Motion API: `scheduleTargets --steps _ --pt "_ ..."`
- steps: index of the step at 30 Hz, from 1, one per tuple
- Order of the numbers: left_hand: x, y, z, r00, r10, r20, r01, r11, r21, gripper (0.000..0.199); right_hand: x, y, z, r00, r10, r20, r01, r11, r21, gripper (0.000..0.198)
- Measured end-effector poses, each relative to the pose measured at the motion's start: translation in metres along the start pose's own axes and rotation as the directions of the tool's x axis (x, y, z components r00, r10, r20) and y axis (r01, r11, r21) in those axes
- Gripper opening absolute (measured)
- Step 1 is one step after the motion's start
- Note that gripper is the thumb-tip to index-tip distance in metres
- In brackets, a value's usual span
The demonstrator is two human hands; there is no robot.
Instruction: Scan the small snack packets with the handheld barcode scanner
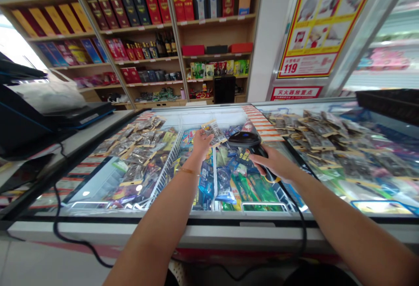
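Note:
My left hand [202,140] pinches a small clear packet [214,132] with a tan edge; dark pieces show inside it. Just to the right, my right hand [273,160] is wrapped around the handle of a black barcode scanner [245,139]. The scanner's head points left, toward the packet, with a gap between them. From its handle a black cable [299,216] runs down over the freezer's front edge. Both hands are over a chest freezer [225,231] with colourful ice cream packages [225,185] in white wire baskets.
Similar packets lie in heaps on the freezer's left [140,142] and right [322,135] glass. A black tray [389,105] stands at the far right. Counter equipment with a white plastic bag [52,94] is at left. Shelves of boxes [157,8] stand behind.

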State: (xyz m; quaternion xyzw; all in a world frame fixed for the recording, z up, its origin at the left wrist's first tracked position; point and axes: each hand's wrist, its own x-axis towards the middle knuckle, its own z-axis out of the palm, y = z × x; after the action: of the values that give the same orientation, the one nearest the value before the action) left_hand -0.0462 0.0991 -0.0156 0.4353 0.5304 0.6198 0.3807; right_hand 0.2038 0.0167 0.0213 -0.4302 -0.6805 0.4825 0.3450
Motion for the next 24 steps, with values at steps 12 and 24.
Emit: scheduleTargets --steps 12,24 --pt "0.005 -0.005 0.004 0.985 -0.001 -0.171 0.019 0.995 0.102 0.034 0.011 0.001 -0.007 0.987 0.067 -0.144 -0.033 0.973 0.227 0.033" --pt "0.018 0.042 0.146 0.982 -0.185 0.045 0.186 0.982 -0.019 0.038 -0.047 -0.009 -0.12 0.828 0.151 -0.54 0.072 0.927 0.369 0.032"
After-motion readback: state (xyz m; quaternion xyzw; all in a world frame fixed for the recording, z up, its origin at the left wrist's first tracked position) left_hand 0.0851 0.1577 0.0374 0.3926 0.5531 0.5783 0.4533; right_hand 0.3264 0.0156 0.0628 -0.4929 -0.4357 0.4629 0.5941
